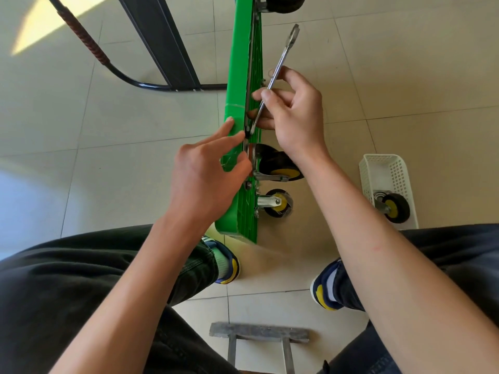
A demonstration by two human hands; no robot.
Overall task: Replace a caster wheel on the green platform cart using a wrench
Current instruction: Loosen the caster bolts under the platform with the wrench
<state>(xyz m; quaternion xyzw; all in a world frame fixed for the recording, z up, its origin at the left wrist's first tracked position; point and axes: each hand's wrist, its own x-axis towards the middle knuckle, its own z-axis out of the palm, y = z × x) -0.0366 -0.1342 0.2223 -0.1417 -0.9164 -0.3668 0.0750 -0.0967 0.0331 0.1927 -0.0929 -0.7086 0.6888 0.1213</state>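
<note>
No legible text or markings.

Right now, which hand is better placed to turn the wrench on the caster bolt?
Right hand: it already grips the wrench; the left hand steadies the green cart.
</note>
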